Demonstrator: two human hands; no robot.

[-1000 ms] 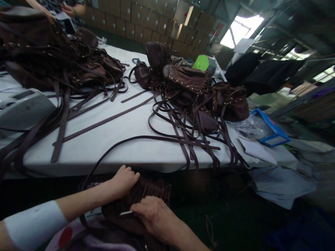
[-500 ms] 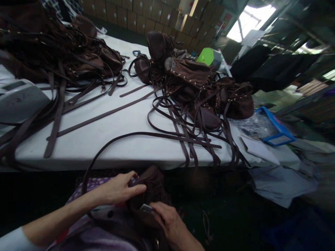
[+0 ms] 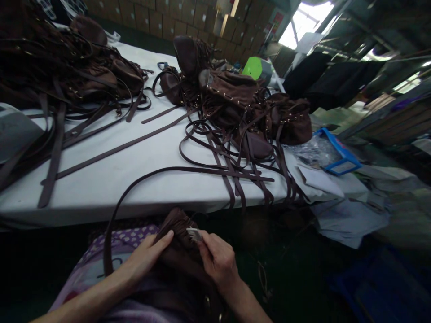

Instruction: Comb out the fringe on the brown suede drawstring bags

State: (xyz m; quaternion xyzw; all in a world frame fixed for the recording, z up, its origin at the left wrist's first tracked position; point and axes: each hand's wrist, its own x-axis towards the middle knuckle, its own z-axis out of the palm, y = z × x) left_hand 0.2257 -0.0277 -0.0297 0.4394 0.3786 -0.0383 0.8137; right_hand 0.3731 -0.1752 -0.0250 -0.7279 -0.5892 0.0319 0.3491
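Observation:
A dark brown leather bag (image 3: 182, 258) with gathered folds lies on my lap, below the table's front edge. My left hand (image 3: 148, 253) grips its left side, the thumb lying on top and the other fingers hidden. Closed around a small pale brush-like tool (image 3: 194, 234) is my right hand (image 3: 218, 260). The tool's toothed or bristled end touches or hovers just over the gathered folds; I cannot tell which. A long brown strap (image 3: 134, 181) loops from beside my left arm onto the white table (image 3: 148, 190).
Brown bags (image 3: 232, 89) with tangled straps are heaped on the table, and another pile (image 3: 84, 76) lies at left. A grey-white object (image 3: 16, 130) stands at the left edge. A blue-framed bin (image 3: 340, 154) sits at right. Cardboard boxes (image 3: 161, 20) line the back.
My right hand has moved up with the tool to the bag's upper folds. My left hand has shifted down and left, its thumb now on the bag. The view has turned slightly right.

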